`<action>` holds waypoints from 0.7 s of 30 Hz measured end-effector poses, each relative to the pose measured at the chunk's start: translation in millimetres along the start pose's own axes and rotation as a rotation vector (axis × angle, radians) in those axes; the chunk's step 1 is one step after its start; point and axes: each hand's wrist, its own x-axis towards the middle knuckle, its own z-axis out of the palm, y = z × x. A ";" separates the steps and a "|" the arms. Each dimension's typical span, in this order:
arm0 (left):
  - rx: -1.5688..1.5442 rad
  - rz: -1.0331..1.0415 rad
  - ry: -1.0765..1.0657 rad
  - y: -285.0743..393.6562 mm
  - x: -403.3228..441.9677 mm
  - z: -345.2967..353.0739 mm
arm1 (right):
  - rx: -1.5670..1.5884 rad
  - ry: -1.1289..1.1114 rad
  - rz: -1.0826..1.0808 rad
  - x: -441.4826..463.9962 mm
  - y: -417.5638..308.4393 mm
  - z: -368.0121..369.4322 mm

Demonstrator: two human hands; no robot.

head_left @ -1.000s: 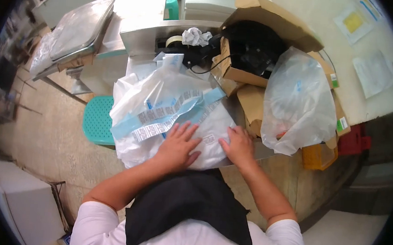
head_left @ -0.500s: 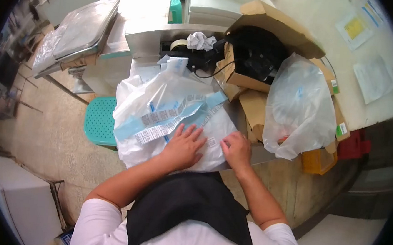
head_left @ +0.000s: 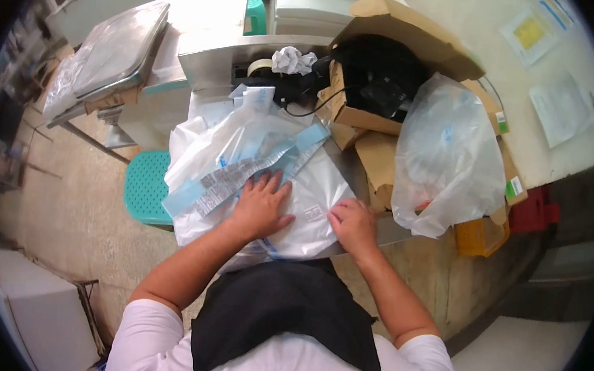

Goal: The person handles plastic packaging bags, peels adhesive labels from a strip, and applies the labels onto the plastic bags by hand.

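Showing white plastic bags [head_left: 314,187] lying layered on the metal table [head_left: 395,232], spread fairly flat in the near part, remaining bunched and creased in the far part. Resting the left hand [head_left: 259,209] palm down on them, fingers spread, grasping nothing; bending the right hand [head_left: 353,222] at their right edge, whether pinching or merely touching being impossible to tell. Crossing the layers with blue printed strips [head_left: 217,195]; placing outward, rightward, a translucent bag [head_left: 450,155] beside an open cardboard box [head_left: 367,119].
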 end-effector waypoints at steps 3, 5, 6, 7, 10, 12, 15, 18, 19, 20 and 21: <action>-0.013 -0.004 -0.012 -0.2 -0.4 -4.6 | 0.002 -0.001 -0.029 -0.1 -2.8 4.0; -0.013 -0.007 -0.011 -1.2 -1.1 -4.0 | 0.050 0.031 -0.011 0.7 -7.6 2.4; -0.013 -0.013 -0.009 -1.8 -1.2 -3.4 | 0.067 0.049 -0.017 2.1 -9.4 1.2; -0.012 -0.017 -0.008 -2.4 -0.8 -2.8 | 0.083 0.069 -0.021 3.4 -11.2 -0.6; -0.032 -0.052 -0.010 -3.9 1.8 -3.3 | 0.135 0.160 -0.008 10.0 -13.1 -9.0; -0.047 -0.080 -0.008 -5.7 2.8 -3.7 | 0.217 0.191 0.085 10.9 -14.8 -18.3; -0.063 -0.108 0.003 -11.6 5.1 -6.0 | 0.399 0.139 0.335 8.0 -28.5 -44.8; -0.075 -0.106 -0.005 -16.1 5.9 -9.4 | 0.284 0.218 0.228 -3.3 -30.7 -53.9; -0.070 -0.107 -0.018 -17.2 6.5 -10.3 | 0.278 0.263 0.182 -9.2 -25.5 -52.0; -0.066 -0.109 -0.032 -18.3 6.7 -11.0 | 0.283 0.223 0.235 -15.1 -23.2 -58.0; -0.065 -0.102 -0.023 -19.9 6.9 -10.8 | 0.288 0.183 0.288 -21.1 -21.4 -67.5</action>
